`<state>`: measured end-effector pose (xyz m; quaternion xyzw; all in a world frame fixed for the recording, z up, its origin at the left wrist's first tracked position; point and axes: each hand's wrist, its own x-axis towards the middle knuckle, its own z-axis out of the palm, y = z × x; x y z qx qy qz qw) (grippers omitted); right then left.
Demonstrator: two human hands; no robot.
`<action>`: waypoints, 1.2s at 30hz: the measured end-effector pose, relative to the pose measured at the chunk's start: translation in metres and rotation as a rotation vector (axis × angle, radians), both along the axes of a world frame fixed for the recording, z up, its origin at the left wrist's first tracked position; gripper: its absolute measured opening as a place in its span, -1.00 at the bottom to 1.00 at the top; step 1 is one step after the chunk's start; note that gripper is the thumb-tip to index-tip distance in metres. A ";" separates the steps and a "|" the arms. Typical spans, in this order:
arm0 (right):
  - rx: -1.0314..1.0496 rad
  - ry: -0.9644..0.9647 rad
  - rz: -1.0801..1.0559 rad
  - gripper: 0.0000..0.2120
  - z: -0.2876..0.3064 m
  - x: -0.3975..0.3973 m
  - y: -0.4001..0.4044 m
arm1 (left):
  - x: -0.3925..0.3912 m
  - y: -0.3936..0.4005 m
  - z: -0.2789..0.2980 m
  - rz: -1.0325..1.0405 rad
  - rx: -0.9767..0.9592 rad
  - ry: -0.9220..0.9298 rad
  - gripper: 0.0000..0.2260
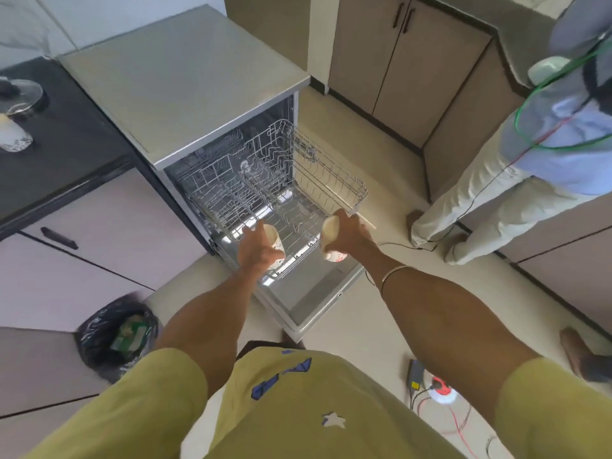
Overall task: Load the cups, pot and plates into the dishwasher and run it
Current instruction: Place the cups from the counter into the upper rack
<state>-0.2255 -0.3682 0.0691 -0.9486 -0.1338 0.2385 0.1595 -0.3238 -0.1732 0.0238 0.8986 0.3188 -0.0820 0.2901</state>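
The dishwasher [185, 94] stands open with its door [314, 303] folded down and both wire racks pulled out. My left hand [256, 250] grips a white cup [275, 241] with red print, held over the near edge of the lower rack [298, 226]. My right hand [347, 235] grips a second white cup [331, 236], tilted on its side over the same rack's right part. The upper rack [331, 173] juts out to the right, behind my right hand. Another cup [13, 135] and a glass lid [21, 94] rest on the black counter [66, 154] at far left.
A black-bagged bin [116, 336] stands on the floor at lower left. Another person [530, 154] stands at the right by the brown cabinets [397, 61]. Cables and a red-and-white socket [442, 390] lie on the floor at lower right.
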 end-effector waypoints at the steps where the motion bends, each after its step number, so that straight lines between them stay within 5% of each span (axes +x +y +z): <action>1: -0.007 0.008 0.017 -0.10 -0.001 0.008 0.003 | 0.004 0.002 0.000 0.010 -0.002 -0.002 -0.05; 14: -0.024 0.046 0.206 -0.09 -0.013 0.082 0.065 | 0.039 0.034 0.007 0.162 -0.053 -0.009 -0.11; 36: -0.118 0.062 0.876 -0.11 -0.040 0.223 0.163 | 0.115 0.000 -0.022 0.871 -0.038 -0.118 -0.16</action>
